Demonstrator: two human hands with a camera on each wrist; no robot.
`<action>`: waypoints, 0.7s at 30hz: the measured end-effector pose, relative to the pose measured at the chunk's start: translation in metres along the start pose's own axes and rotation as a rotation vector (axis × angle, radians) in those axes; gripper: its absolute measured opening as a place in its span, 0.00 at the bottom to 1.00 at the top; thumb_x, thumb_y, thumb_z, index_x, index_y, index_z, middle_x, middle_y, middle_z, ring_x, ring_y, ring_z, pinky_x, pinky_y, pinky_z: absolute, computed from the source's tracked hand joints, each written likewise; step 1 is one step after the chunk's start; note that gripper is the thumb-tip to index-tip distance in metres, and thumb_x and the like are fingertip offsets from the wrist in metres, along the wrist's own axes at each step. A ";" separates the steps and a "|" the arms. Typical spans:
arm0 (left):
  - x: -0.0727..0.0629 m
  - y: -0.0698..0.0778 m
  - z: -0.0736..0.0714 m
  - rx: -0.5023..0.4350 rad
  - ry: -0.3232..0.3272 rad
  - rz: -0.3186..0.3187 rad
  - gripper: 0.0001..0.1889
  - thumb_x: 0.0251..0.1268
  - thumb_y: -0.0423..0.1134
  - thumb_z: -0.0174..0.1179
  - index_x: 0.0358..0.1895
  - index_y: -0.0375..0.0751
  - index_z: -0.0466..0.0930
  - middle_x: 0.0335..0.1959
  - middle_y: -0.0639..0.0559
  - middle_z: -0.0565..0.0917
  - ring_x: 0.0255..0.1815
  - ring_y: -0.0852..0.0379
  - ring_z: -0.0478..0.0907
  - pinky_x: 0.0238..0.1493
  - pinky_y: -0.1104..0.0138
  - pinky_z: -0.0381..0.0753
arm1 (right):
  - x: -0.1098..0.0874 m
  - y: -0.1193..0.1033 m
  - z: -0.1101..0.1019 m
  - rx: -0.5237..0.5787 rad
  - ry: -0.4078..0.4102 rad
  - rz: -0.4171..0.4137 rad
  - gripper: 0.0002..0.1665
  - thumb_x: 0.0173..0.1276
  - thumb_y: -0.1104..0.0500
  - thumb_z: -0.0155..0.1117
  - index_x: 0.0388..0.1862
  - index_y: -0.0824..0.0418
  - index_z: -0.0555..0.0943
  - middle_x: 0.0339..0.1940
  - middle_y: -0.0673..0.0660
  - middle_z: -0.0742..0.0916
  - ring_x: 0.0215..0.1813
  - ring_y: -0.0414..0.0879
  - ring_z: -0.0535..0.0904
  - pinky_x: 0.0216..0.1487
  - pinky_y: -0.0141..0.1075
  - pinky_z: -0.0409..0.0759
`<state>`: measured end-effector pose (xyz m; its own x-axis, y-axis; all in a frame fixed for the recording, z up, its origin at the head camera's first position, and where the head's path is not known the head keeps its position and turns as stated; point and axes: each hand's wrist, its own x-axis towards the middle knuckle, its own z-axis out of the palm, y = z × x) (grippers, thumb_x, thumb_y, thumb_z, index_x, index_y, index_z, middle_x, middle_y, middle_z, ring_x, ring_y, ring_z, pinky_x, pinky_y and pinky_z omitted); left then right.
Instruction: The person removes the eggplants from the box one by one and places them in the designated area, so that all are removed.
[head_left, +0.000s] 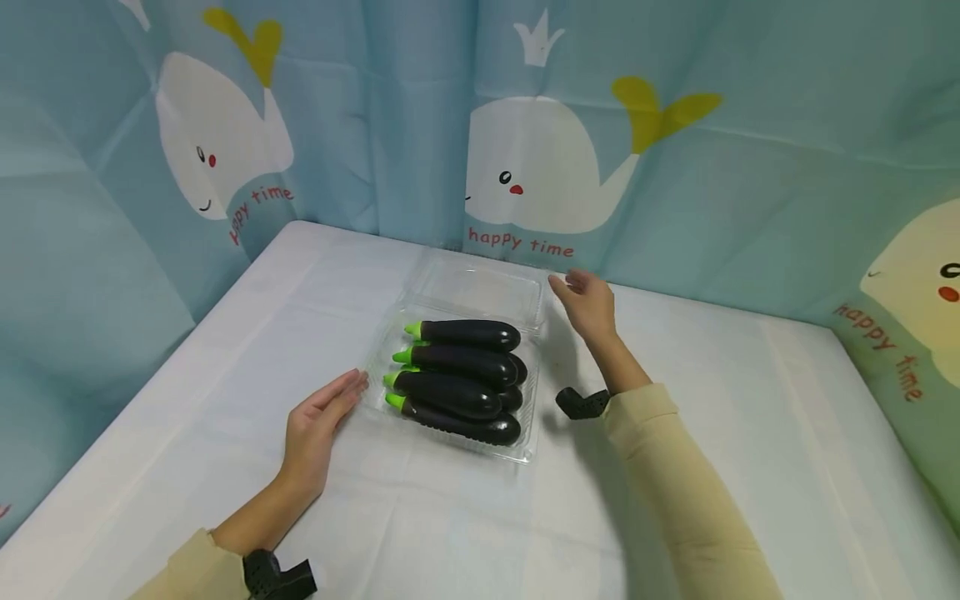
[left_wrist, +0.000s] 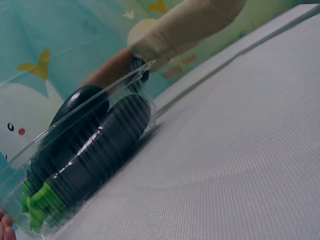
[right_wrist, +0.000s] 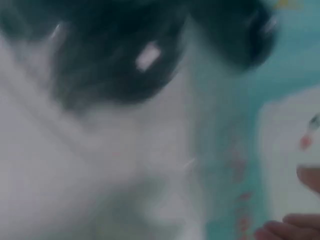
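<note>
Several dark eggplants [head_left: 457, 362] with green stem ends lie stacked in a clear plastic clamshell box [head_left: 528, 429]. The lid [head_left: 480, 287] of the box is folded back, away from the person. At the box's left side is my left hand [head_left: 318, 425], fingers extended, its fingertips at the wall. My right hand [head_left: 588, 307] is raised by the lid's right edge, fingers and thumb apart; whether it touches the lid I cannot tell. In the left wrist view, eggplants [left_wrist: 95, 155] show through the clear wall. The right wrist view is blurred, with the right hand's fingers [right_wrist: 290, 227] at the lower right.
A white cloth covers the table [head_left: 712, 400]. Behind and at both sides hangs a blue curtain [head_left: 420, 125] printed with whales and lettering. Black wrist mounts [head_left: 581, 404] sit at both beige sleeves [head_left: 682, 492].
</note>
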<state>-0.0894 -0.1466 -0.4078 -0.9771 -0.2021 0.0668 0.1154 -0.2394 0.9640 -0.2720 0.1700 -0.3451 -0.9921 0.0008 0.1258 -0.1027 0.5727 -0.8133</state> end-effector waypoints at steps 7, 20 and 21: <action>-0.001 0.000 -0.003 0.002 -0.013 0.017 0.19 0.68 0.30 0.49 0.58 0.22 0.68 0.52 0.50 0.79 0.54 0.61 0.75 0.55 0.72 0.71 | -0.024 -0.041 0.001 -0.056 -0.277 -0.191 0.39 0.63 0.45 0.61 0.64 0.69 0.66 0.61 0.65 0.73 0.62 0.57 0.68 0.62 0.46 0.67; -0.001 0.001 -0.002 -0.025 -0.024 -0.003 0.19 0.67 0.29 0.49 0.58 0.20 0.66 0.50 0.54 0.80 0.54 0.61 0.75 0.55 0.72 0.71 | -0.045 -0.056 0.021 -0.135 -0.494 -0.301 0.30 0.61 0.52 0.64 0.59 0.67 0.73 0.57 0.62 0.77 0.58 0.57 0.72 0.57 0.48 0.72; -0.001 0.000 -0.001 -0.027 -0.025 -0.003 0.19 0.68 0.29 0.49 0.58 0.20 0.66 0.50 0.53 0.80 0.54 0.61 0.75 0.55 0.72 0.71 | -0.044 -0.056 0.023 -0.137 -0.498 -0.303 0.29 0.61 0.53 0.64 0.58 0.67 0.74 0.57 0.62 0.78 0.57 0.56 0.73 0.56 0.46 0.73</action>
<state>-0.0881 -0.1478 -0.4077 -0.9815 -0.1778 0.0707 0.1170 -0.2652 0.9571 -0.2239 0.1192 -0.3184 -0.8384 -0.5441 0.0323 -0.4085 0.5882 -0.6980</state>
